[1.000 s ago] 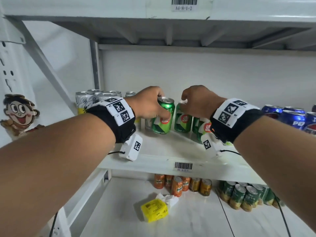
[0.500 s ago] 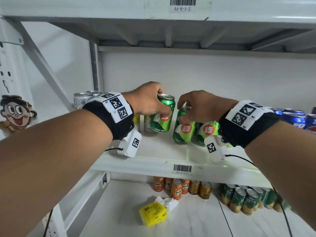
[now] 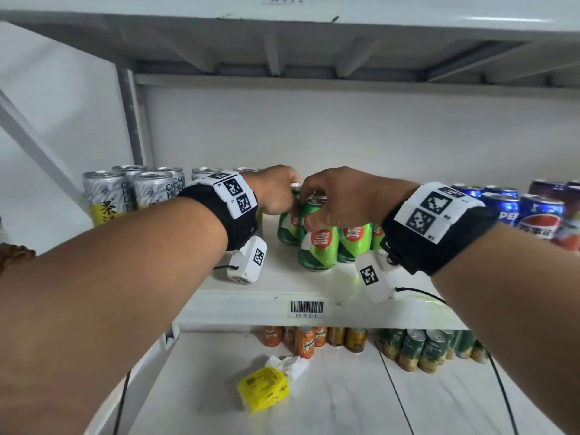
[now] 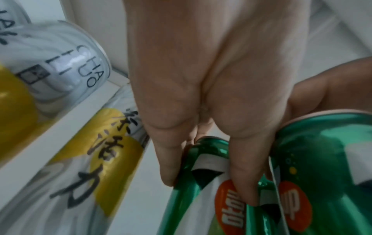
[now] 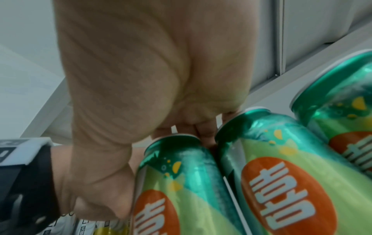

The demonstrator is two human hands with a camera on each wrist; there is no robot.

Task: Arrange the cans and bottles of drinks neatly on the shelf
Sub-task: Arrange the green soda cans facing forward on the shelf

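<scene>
**Two hands on green cans at the middle shelf**

A white metal shelf unit stands against a pale wall. The middle shelf (image 3: pixel 238 293) carries a barcode label (image 3: pixel 306 308) on its front edge. At its left stand silver-and-yellow tea cans (image 3: pixel 105 196), at its right blue cola cans (image 3: pixel 539 216), and in the centre a cluster of green cans with orange-red round logos.

The left hand (image 3: pixel 276 191) reaches in from the left, its fingers curled over the top of the rear green can (image 3: pixel 287 229). In the left wrist view, two fingers (image 4: pixel 244 167) run down that can's side (image 4: pixel 201 182), gripping it near the rim. It stands just behind and to the left of the front can, the two touching or nearly so.

The right hand (image 3: pixel 342 199) comes in from the right and grips the front green can (image 3: pixel 318 249) at its top, thumb on the near side and fingers curled over the rim. The right wrist view shows the thumb beside this can (image 5: pixel 181 182), with a neighbouring green can (image 5: pixel 281 174) close against it on the right. The front can leans slightly. Whether it is lifted off the shelf cannot be told.

Both wrists wear black bands with white coded tags. On the lower shelf stand orange cans (image 3: pixel 304 342) and dark green cans (image 3: pixel 433 350), with a yellow packet (image 3: pixel 263 392) lying in front beside a crumpled white tissue (image 3: pixel 287 364).
</scene>
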